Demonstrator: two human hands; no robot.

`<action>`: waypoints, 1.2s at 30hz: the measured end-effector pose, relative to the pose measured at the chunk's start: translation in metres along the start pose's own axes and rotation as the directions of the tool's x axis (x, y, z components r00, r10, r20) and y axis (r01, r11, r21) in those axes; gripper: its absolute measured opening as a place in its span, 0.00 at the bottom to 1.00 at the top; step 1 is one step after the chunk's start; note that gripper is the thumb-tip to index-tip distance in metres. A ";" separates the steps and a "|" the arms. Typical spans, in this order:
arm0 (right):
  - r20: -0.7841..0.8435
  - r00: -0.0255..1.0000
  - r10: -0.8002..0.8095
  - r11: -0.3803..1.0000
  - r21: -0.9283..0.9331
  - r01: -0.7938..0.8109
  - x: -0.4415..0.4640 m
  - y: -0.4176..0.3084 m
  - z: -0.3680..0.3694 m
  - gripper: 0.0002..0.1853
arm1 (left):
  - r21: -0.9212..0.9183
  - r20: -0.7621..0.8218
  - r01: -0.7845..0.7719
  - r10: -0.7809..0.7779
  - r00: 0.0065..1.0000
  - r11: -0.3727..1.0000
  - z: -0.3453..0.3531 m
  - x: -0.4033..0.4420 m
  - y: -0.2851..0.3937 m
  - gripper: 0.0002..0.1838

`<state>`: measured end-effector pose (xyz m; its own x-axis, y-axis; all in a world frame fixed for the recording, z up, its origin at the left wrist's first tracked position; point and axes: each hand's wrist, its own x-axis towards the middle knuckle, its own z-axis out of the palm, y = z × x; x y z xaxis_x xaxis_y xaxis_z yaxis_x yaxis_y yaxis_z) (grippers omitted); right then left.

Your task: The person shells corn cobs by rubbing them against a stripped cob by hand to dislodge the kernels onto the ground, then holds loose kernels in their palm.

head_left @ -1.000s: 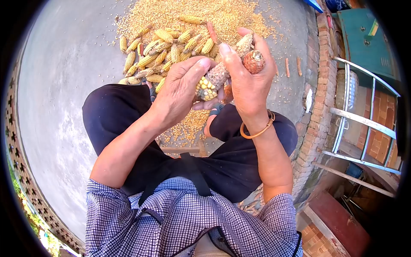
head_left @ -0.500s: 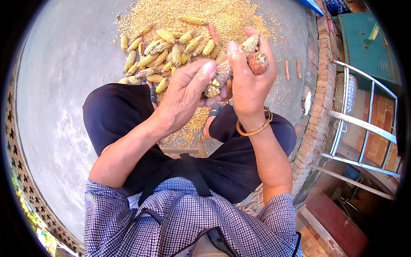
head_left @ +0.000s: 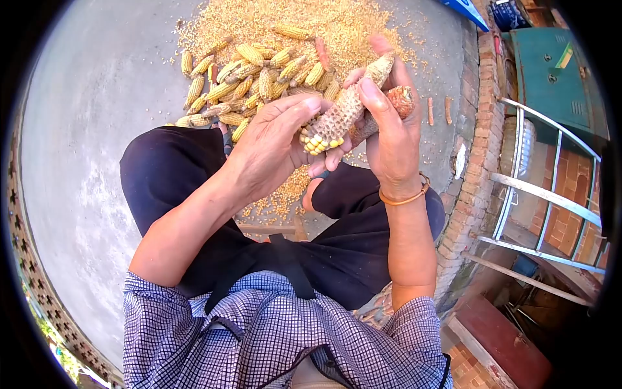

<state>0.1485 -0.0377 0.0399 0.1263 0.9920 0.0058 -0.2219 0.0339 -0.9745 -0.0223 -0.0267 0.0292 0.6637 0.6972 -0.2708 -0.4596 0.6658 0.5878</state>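
Observation:
A pale corn cob [head_left: 343, 113], mostly stripped, lies slanted between my hands, with yellow kernels left at its lower end. My left hand [head_left: 275, 133] is closed around that lower end, thumb on top. With my right hand [head_left: 392, 126] I grip the cob's upper part together with a bare reddish cob [head_left: 400, 100], which crosses underneath it. Beyond my hands, whole ears of corn [head_left: 249, 54] lie heaped beside a broad spread of loose kernels [head_left: 311, 14]. Another reddish cob [head_left: 322, 53] rests on the kernels.
Two thin reddish cobs [head_left: 448, 110] lie on the concrete floor [head_left: 91, 136] to the right. Along the right runs a brick edging [head_left: 476, 168], with a metal rack [head_left: 551, 188] and a green cabinet [head_left: 557, 78] past it. More kernels [head_left: 275, 198] lie between my legs.
The pale cob has turned in my hands and shows more of its stripped side. My right hand has shifted slightly right, and the reddish cob has moved with it.

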 end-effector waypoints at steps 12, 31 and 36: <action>0.100 0.995 -0.017 1.000 0.002 0.016 0.003 -0.010 -0.004 0.28 | -0.021 0.038 0.007 -0.006 0.999 1.000 -0.009 -0.006 0.008 0.21; -0.080 0.997 0.017 0.996 -0.087 -0.024 0.001 -0.007 0.002 0.15 | 0.259 -0.003 -0.072 0.075 0.997 0.963 -0.007 -0.006 -0.002 0.24; -0.087 0.996 0.023 0.998 -0.055 -0.028 0.001 -0.009 0.002 0.14 | 0.196 0.004 -0.008 0.007 1.000 0.981 -0.009 -0.003 0.002 0.23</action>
<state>0.1483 -0.0369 0.0490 0.2046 0.9782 -0.0362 -0.1715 -0.0006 -0.9852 -0.0301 -0.0252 0.0246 0.6627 0.7010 -0.2637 -0.3404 0.5955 0.7276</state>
